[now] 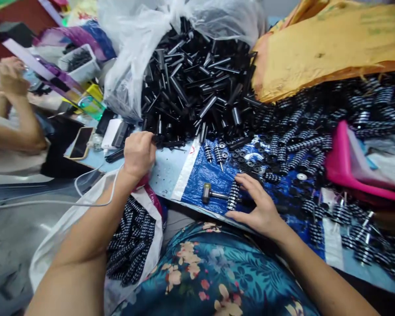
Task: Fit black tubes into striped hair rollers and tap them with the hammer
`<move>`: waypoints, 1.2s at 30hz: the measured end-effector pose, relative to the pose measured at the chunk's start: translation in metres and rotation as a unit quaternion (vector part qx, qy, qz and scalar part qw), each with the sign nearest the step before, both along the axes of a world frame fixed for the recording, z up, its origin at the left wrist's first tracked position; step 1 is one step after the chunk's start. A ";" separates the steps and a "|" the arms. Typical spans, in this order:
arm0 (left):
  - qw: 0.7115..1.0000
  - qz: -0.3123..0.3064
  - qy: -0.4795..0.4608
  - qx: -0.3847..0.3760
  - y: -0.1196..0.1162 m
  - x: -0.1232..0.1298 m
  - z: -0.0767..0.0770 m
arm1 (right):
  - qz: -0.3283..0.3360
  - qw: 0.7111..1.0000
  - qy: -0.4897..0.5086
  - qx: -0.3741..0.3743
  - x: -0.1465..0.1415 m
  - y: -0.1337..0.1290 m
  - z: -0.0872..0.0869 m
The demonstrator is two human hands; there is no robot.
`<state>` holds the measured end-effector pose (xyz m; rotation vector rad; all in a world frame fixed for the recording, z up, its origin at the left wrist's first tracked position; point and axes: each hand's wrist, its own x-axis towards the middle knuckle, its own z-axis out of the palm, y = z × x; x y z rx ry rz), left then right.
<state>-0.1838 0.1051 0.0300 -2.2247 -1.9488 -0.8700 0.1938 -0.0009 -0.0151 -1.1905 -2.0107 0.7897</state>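
My left hand (pixel 138 153) is closed in a fist at the table edge, beside the pile of black plastic tubes (pixel 197 83). A dark end shows by its knuckles, but what the fingers hold is hidden. Between the thumb and fingertips of my right hand (pixel 258 204) is a ridged black-and-white roller (pixel 233 195), gripped near its two ends over the blue sheet (pixel 192 184). Behind that roller lies a small hammer (pixel 206 193), its handle running toward my right hand. Two more ridged rollers with thin metal pins (pixel 218 154) lie farther up, near small black discs (pixel 250 163).
Many ridged rollers (pixel 296 140) are heaped at right, near a pink bin (pixel 340 153) and a yellow sack (pixel 316 52). An open sack (pixel 156 219) of rollers stands below my left arm. A phone (pixel 80 142) and white cable (pixel 69 203) are at left, with another person's hands (pixel 13 77) beyond.
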 end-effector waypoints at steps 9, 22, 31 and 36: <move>0.630 -0.028 -0.672 -0.389 -0.077 0.167 -0.018 | 0.049 0.982 0.027 0.182 -0.024 0.007 0.017; 0.568 -0.064 -0.712 -0.407 -0.100 0.188 -0.009 | 0.049 0.980 0.009 0.191 -0.014 -0.003 0.004; 0.675 -0.087 -0.627 -0.379 -0.087 0.169 -0.022 | 0.022 0.980 -0.049 0.192 -0.006 -0.002 -0.012; 0.930 -0.114 -0.245 -0.250 -0.063 0.116 -0.032 | -0.008 0.962 -0.223 0.154 0.014 -0.011 -0.022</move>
